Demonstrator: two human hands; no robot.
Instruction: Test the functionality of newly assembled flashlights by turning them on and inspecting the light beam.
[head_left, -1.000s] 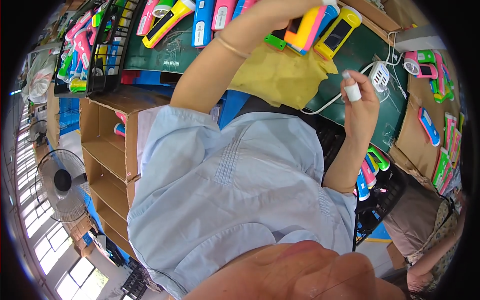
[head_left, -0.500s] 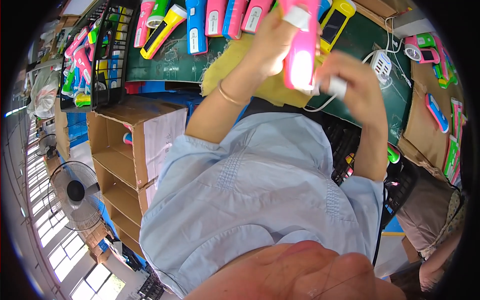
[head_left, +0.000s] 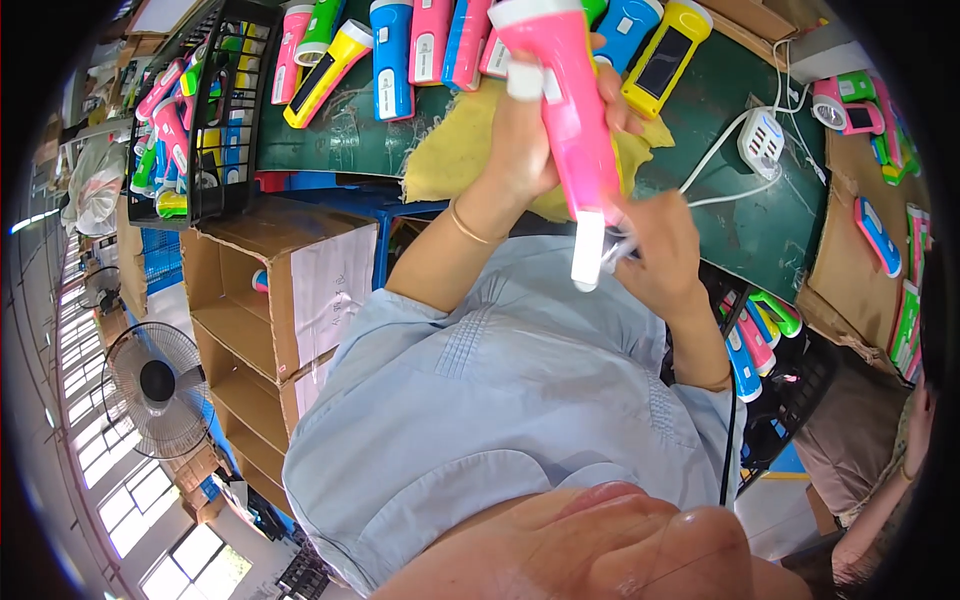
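Note:
A pink flashlight (head_left: 578, 130) slants above the bench, its white-rimmed head up and its tail toward me. My left hand (head_left: 522, 140) is wrapped round its body, with white tape on the thumb. A white strip-like piece (head_left: 588, 252) sticks out from the tail. Close beside that end, my right hand (head_left: 655, 245) is closed, pinching what looks like a white cable (head_left: 622, 246); motion blurs the fingertips. Below the flashlight lies a yellow cloth (head_left: 450, 150). The white charging hub (head_left: 760, 143) with cables stands to the right on the green bench (head_left: 330, 135).
Several coloured flashlights (head_left: 393, 60) line the far bench. Black baskets (head_left: 222, 110) of flashlights stand at left and beneath my right arm. A cardboard shelf (head_left: 240, 300) and a fan (head_left: 155, 380) are at left. More flashlights lie on cardboard (head_left: 835, 215); a co-worker's arm (head_left: 880, 510) shows at lower right.
The flashlight has tilted and come nearer me, and its white tail piece now shows. My right hand has moved left and down, uncovering flashlights in the basket below.

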